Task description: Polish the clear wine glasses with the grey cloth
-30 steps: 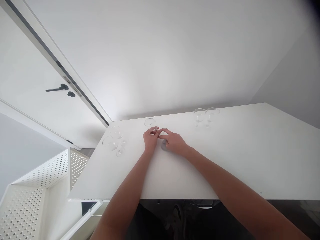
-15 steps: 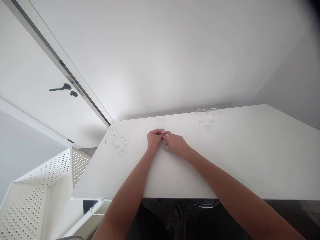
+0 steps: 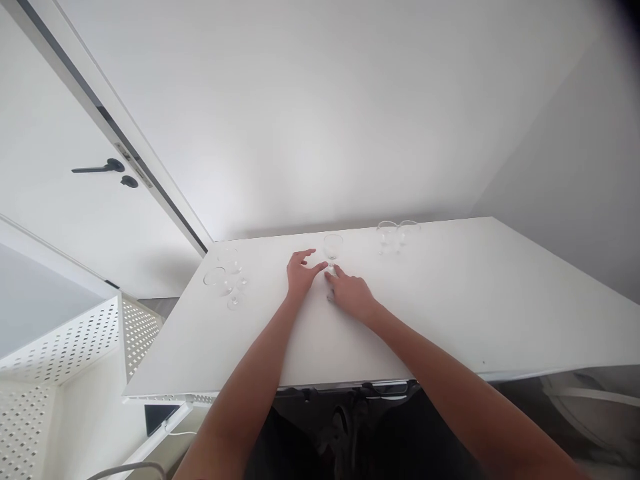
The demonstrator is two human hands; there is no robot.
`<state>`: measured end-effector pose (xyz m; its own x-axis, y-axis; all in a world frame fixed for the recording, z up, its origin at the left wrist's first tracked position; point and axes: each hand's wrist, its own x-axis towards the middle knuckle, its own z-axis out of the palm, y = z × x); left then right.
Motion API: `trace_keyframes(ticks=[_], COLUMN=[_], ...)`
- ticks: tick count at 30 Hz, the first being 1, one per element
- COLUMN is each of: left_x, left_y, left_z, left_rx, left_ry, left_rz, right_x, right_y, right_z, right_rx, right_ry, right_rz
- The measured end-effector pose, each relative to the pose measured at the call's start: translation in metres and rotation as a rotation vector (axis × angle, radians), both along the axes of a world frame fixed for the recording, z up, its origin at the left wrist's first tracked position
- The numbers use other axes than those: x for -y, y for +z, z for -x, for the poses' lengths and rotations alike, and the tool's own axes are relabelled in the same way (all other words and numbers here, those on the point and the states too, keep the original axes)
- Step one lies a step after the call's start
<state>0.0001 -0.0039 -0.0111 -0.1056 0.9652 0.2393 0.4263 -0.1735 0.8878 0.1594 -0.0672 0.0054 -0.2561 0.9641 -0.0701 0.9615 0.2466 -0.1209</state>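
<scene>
A clear wine glass stands upright near the middle of the white table. My left hand is at its left with fingers spread apart, and the thumb tip reaches the stem. On the near right side, my right hand has its fingers around the stem, low down by the foot. Most of the foot is hidden behind the right fingers. To the left stand two more clear wine glasses, one in front and one behind.
Two further wine glasses, a left one and a right one, stand side by side near the table's back edge, by the wall. A door with a black handle is at the left. White perforated panels lie beyond the table's left edge.
My left hand has let go of the stem and spread its fingers, shifting slightly left. My right hand stays at the stem. The whole view has shifted, so the table's far right corner sits further left.
</scene>
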Motion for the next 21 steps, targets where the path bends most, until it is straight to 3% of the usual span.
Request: trace_keyframes(ticks=[4, 14, 21], left_x=[0.003, 0.000, -0.002], left_y=[0.004, -0.002, -0.005], left_z=[-0.001, -0.002, -0.001], left_rx=[0.024, 0.032, 0.039], left_ry=[0.057, 0.052, 0.056], left_rz=[0.029, 0.035, 0.046], right_x=[0.018, 0.059, 0.054], right_y=[0.000, -0.012, -0.018], right_z=[-0.034, -0.162, -0.176], right_rx=[0.033, 0.138, 0.134], right_ry=[-0.061, -0.325, -0.346], right_rz=[0.036, 0.015, 0.010])
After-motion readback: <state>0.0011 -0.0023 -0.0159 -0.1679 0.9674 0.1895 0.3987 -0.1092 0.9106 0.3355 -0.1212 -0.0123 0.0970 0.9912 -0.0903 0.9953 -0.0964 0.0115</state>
